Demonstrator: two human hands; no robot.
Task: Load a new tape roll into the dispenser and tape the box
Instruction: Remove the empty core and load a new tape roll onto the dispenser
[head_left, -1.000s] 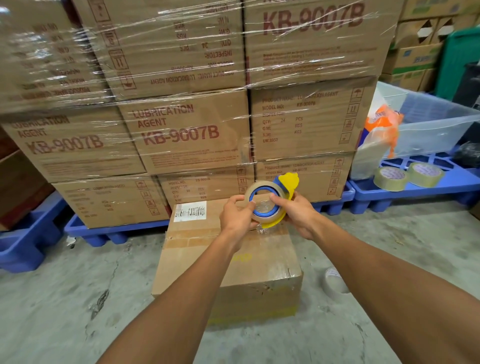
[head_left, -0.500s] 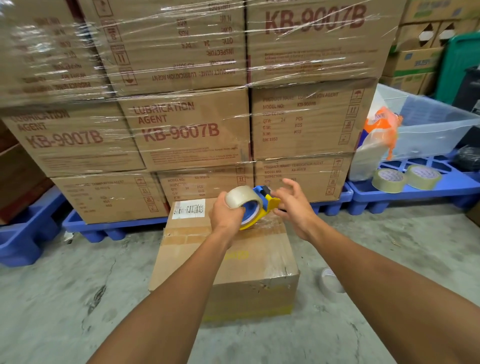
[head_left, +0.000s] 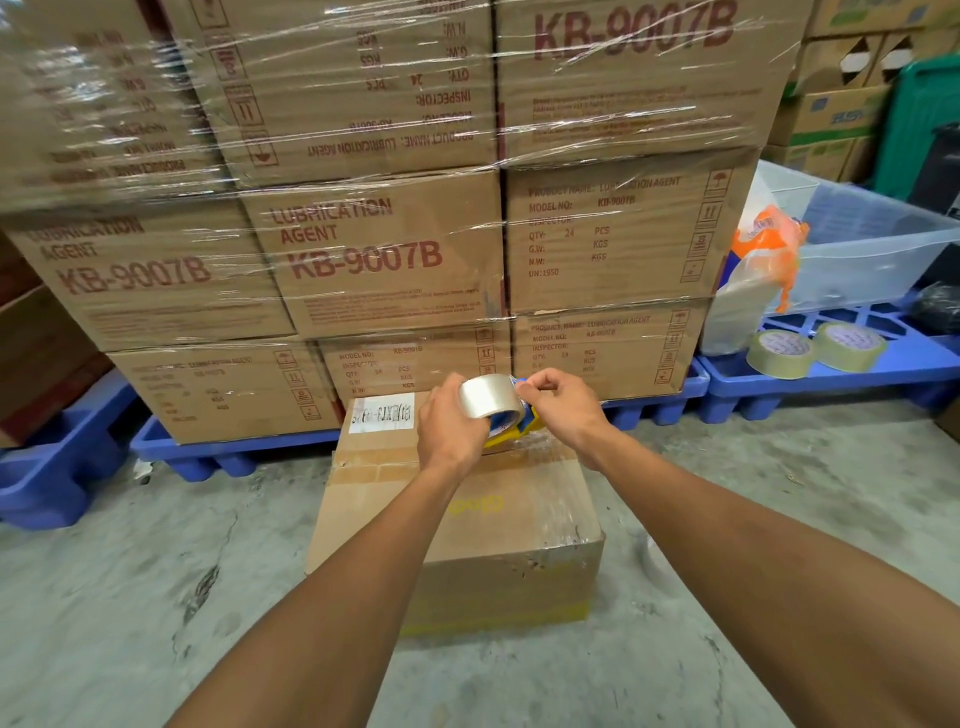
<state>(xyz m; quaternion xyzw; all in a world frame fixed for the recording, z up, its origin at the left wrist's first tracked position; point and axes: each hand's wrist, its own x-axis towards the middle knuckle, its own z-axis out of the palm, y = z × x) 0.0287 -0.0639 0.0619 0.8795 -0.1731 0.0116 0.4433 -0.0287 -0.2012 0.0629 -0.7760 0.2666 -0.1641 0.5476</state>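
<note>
A brown cardboard box (head_left: 457, 525) stands on the concrete floor in front of me, with a white label at its far left corner and shiny tape across its top. Above its far edge I hold a clear tape roll (head_left: 488, 396) seated on a blue and yellow dispenser (head_left: 522, 430). My left hand (head_left: 451, 432) wraps around the roll and dispenser from the left. My right hand (head_left: 563, 410) pinches with thumb and fingers at the roll's far right side, where the tape end is; the end itself is too small to make out.
A shrink-wrapped stack of KB-9007B cartons (head_left: 395, 249) on blue pallets (head_left: 208, 457) rises right behind the box. Two spare tape rolls (head_left: 779, 353) lie on a blue pallet at right, beside a clear plastic bin (head_left: 872, 249). Another roll (head_left: 655, 564) lies on the floor under my right forearm.
The roll has turned from face-on to side-on and dropped lower toward the box top. My right hand let go for a moment, then closed back onto the roll's right side.
</note>
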